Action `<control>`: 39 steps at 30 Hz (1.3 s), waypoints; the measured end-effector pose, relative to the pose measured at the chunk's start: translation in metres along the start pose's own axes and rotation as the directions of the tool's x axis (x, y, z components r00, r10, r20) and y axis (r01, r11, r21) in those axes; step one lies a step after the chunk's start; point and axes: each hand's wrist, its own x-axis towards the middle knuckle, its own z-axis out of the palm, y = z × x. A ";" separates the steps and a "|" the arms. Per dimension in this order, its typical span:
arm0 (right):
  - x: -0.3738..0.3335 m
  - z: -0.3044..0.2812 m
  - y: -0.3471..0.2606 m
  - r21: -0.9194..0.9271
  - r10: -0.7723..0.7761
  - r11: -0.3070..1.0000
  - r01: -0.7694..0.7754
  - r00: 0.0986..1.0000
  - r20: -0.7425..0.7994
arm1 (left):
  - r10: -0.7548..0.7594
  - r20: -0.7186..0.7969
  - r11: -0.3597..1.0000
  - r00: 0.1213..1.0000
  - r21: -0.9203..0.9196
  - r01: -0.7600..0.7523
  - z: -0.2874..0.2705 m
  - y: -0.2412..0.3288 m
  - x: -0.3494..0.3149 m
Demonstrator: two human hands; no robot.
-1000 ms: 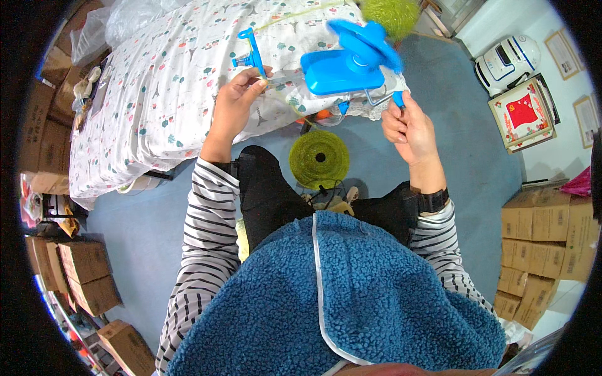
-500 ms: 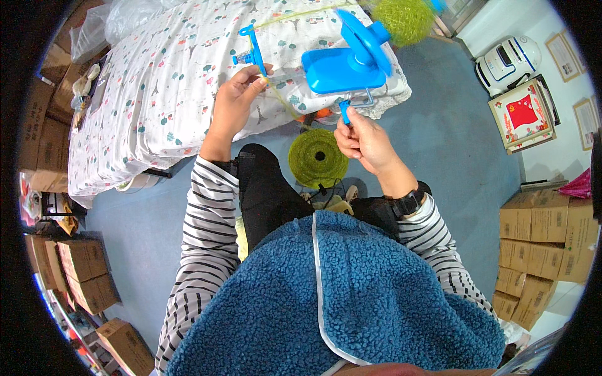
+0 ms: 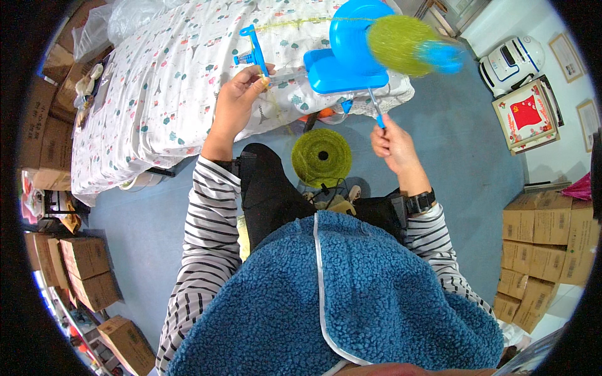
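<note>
A blue yarn winder (image 3: pixel 343 78) stands at the table's near right edge. Its wheel is tilted, and a fuzzy yellow-green ball of yarn (image 3: pixel 401 45) on it is blurred by spinning. My right hand (image 3: pixel 396 151) is closed round the end of the winder's crank handle (image 3: pixel 377 108). Left of the winder rises a blue yarn guide (image 3: pixel 255 49) with a spring; a strand of yarn (image 3: pixel 295 22) stretches from its top to the ball. My left hand (image 3: pixel 235 103) pinches the yarn at the guide's foot. Below, between my knees, sits a large green cone of yarn (image 3: pixel 307 161).
A white patterned cloth (image 3: pixel 169 94) covers the table. Plastic bags (image 3: pixel 135 22) lie at its far left. Cardboard boxes (image 3: pixel 88 263) are stacked at left, with more boxes (image 3: pixel 533 250) at right. A white machine (image 3: pixel 511 62) and a framed picture (image 3: pixel 530 119) stand by the right wall.
My right hand has swung the crank handle to the right and slightly nearer me. The winder's wheel and yarn ball have turned and tilted differently. My left hand has stayed at the guide.
</note>
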 end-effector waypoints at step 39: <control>0.006 0.003 0.008 -0.070 0.015 0.997 -0.014 1.000 0.009 | -0.099 0.015 0.995 0.995 -0.005 0.099 0.001 0.009 -0.002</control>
